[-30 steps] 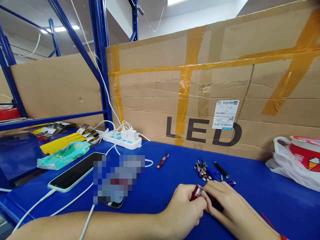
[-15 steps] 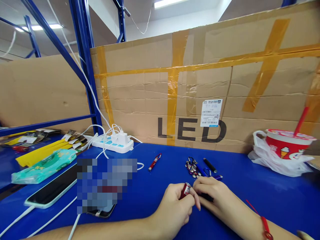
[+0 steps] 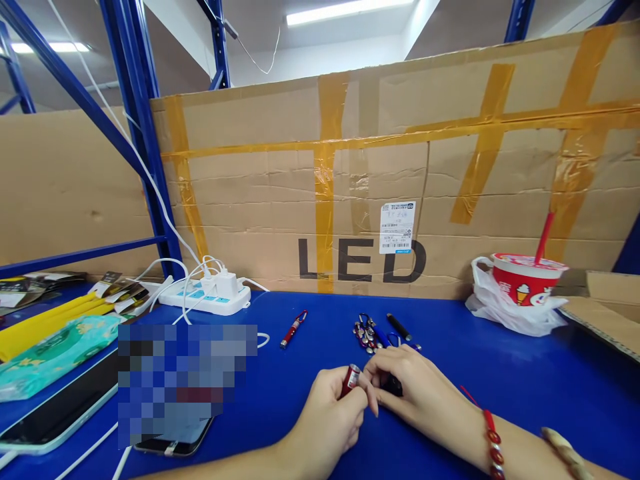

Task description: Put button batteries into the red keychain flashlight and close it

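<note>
Fingers of my left hand (image 3: 330, 413) wrap round a short dark red cylinder (image 3: 351, 379), its silver end pointing up. Touching or nearly touching it on the right is my right hand (image 3: 413, 387), curled over a black object (image 3: 392, 384) that is mostly hidden under the fingers. Just behind the right hand lie a cluster of small metal and red pieces (image 3: 367, 335), blue pens and a black cylinder (image 3: 399, 327). A red pen-like light with a clip (image 3: 293, 329) rests alone on the blue table, further back and left.
On the left are a white power strip (image 3: 225, 303) with cables, a phone (image 3: 60, 407), another phone (image 3: 175, 445), a green packet (image 3: 60, 347) and yellow packages (image 3: 50, 327). A red cup (image 3: 525, 283) in a plastic bag stands back right, near an open carton (image 3: 607, 320).
The view has turned to the right, so the scene sits further left and an open carton shows at the right. Both hands keep nearly the same pose and hold.
</note>
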Demonstrator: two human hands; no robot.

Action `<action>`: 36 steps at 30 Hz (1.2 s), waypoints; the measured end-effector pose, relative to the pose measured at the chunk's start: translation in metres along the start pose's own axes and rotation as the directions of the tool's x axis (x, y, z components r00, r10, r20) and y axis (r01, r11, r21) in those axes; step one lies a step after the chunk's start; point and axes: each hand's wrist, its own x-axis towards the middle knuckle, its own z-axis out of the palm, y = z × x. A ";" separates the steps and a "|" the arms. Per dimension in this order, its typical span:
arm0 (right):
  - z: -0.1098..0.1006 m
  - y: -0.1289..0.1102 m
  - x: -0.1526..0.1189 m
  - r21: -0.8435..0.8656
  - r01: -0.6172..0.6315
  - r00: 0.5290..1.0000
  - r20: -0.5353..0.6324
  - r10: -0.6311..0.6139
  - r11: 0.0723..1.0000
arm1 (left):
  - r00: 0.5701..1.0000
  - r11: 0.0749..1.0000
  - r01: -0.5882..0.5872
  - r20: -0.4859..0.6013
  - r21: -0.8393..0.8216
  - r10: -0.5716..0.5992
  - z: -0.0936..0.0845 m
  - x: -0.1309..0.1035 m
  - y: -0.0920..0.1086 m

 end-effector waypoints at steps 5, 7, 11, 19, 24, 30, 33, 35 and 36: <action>0.004 0.002 -0.001 0.018 0.026 0.999 -0.038 -0.025 1.000 | 1.000 1.000 0.000 -0.012 0.024 0.001 0.000 -0.001 -0.002; 0.006 0.002 -0.001 0.013 0.047 0.997 -0.067 -0.046 0.999 | 0.999 0.997 -0.025 -0.037 0.075 0.028 -0.001 -0.002 -0.001; 0.006 0.001 -0.002 0.022 0.112 0.963 -0.249 -0.103 0.993 | 0.982 0.957 -0.125 -0.108 0.263 0.158 -0.002 -0.004 0.003; -0.002 -0.013 -0.014 -0.109 0.420 0.731 -0.547 -0.407 0.901 | 0.968 0.875 -0.191 -0.061 0.444 0.242 -0.002 -0.003 0.002; -0.001 -0.016 -0.016 -0.219 0.483 0.690 -0.501 -0.522 0.848 | 0.985 0.902 -0.162 0.007 0.399 0.174 -0.003 -0.003 0.000; 0.000 -0.014 -0.016 -0.240 0.430 0.682 -0.544 -0.488 0.870 | 0.986 0.922 -0.150 -0.009 0.356 0.164 -0.004 -0.003 -0.001; 0.001 -0.014 -0.015 -0.244 0.394 0.692 -0.556 -0.460 0.886 | 0.984 0.923 -0.157 -0.023 0.352 0.177 -0.003 -0.003 0.000; 0.001 -0.014 -0.015 -0.254 0.383 0.697 -0.551 -0.458 0.888 | 0.984 0.925 -0.156 -0.024 0.346 0.175 -0.002 -0.003 0.002; 0.001 -0.014 -0.015 -0.261 0.382 0.697 -0.549 -0.462 0.887 | 0.985 0.926 -0.155 -0.024 0.344 0.173 -0.001 -0.003 0.003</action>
